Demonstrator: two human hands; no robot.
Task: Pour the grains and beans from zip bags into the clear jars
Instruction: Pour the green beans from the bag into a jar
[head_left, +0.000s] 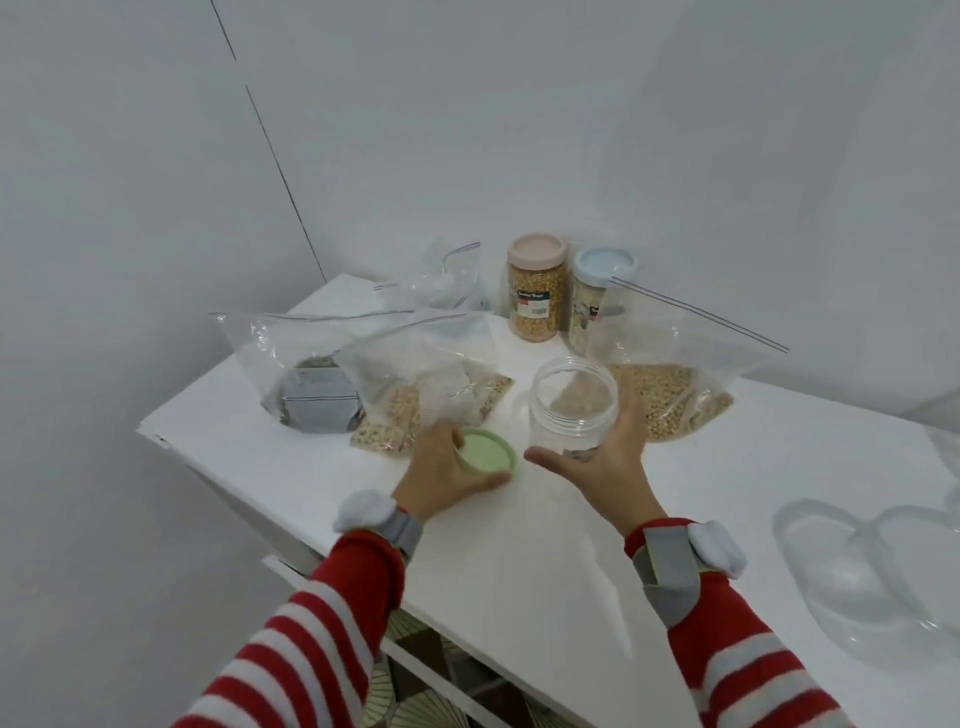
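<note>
Two jars look finished, Ana: the pink-lidded jar full of yellow kernels and the blue-lidded jar beside it, both capped at the far side. Empty bags lie crumpled to their left.

And jar three is up, Ben! The open jar stands upright near the middle and looks empty. The left hand curls its fingers round the green lid, just left of the jar.

What about the right hand?

It's spread wide, fingers lying straight up the jar's right side, thumb pointing toward the lid. It's steadying rather than gripping, I'd say.

So what's left?

Plenty, I reckon. Three bags hold their loads: the right bag of tan beans just behind the jar, the middle bag of pale beans, and the left bag of something dark.

And the setting?

A white table pushed into a corner of plain white wall, with clear tubs at the near right.
</note>
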